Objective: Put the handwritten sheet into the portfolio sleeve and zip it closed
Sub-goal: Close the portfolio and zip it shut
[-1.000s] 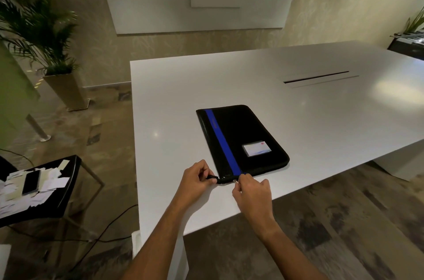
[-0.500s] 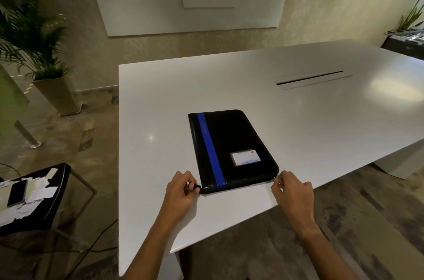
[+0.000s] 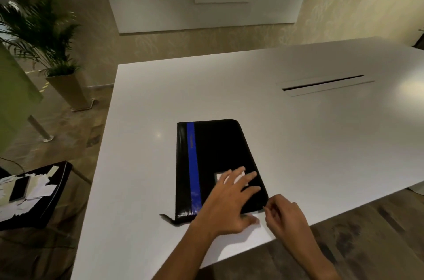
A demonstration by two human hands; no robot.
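A black portfolio sleeve (image 3: 213, 153) with a blue stripe lies flat on the white table (image 3: 298, 142), near its front edge. My left hand (image 3: 229, 197) rests flat on the sleeve's near right part, fingers spread, partly covering the white card in its window. My right hand (image 3: 284, 213) is at the sleeve's near right corner, fingertips pinched together on the zipper pull, which is too small to see clearly. A short black tab (image 3: 166, 217) sticks out at the near left corner. No handwritten sheet is visible.
A long cable slot (image 3: 321, 84) is set in the table, far right. A dark side table (image 3: 57, 190) at the left carries paper scraps and a phone (image 3: 19, 188). A potted palm (image 3: 46, 34) stands on the floor at far left.
My left hand let go of the tab at the near left corner and moved onto the sleeve. My right hand travelled right along the near edge to the right corner.
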